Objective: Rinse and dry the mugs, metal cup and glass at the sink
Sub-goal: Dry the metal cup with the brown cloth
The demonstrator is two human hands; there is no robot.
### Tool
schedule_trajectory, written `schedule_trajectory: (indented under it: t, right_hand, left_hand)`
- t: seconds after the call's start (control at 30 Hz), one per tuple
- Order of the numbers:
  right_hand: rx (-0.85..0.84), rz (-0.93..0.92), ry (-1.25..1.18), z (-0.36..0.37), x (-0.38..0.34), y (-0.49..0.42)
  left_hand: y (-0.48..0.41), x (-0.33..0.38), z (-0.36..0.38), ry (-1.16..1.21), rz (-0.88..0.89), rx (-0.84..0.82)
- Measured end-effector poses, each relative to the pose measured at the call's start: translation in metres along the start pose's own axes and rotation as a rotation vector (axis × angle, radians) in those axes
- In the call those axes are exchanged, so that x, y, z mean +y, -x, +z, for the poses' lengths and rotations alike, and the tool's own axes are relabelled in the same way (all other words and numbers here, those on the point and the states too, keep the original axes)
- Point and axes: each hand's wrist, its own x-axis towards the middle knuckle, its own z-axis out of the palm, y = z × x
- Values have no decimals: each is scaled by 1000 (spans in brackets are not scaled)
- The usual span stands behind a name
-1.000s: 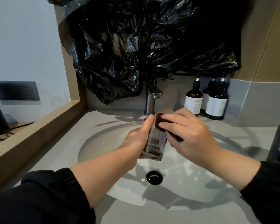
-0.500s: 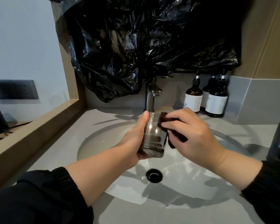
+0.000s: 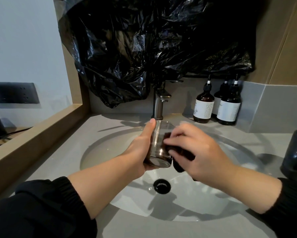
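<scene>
A clear glass [image 3: 158,145] is held tilted over the white sink basin [image 3: 110,148], its base towards me. My left hand [image 3: 142,148] grips it from the left, thumb along its side. My right hand [image 3: 197,152] presses a dark cloth [image 3: 180,157] against the right side of the glass. The cloth's lower end hangs below my fingers. A dark mug [image 3: 295,152] stands on the counter at the right edge, partly cut off. No water runs from the faucet [image 3: 158,103].
Three brown pump bottles [image 3: 218,105] stand at the back right of the grey counter [image 3: 96,127]. A black plastic bag [image 3: 152,45] hangs over the wall above the faucet. A wooden ledge [image 3: 34,134] borders the left. The black drain [image 3: 162,186] sits mid-basin.
The glass has tipped its mouth further away. My right hand slid the cloth from the rim down along the outer side of the glass.
</scene>
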Motion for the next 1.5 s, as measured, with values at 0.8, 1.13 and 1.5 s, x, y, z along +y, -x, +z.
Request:
schedule_trajectory:
  t: [0.8, 1.13, 1.5]
  right_hand:
    - [-216, 919, -710, -33, 9, -19]
    - [-197, 1161, -920, -34, 8, -25]
    - [-82, 1254, -836, -41, 21, -29]
  left_hand:
    - [1, 3, -11, -142, -122, -274]
    - [-4, 1, -12, -250, -131, -340]
    - [-3, -7, -2, -375, -52, -359]
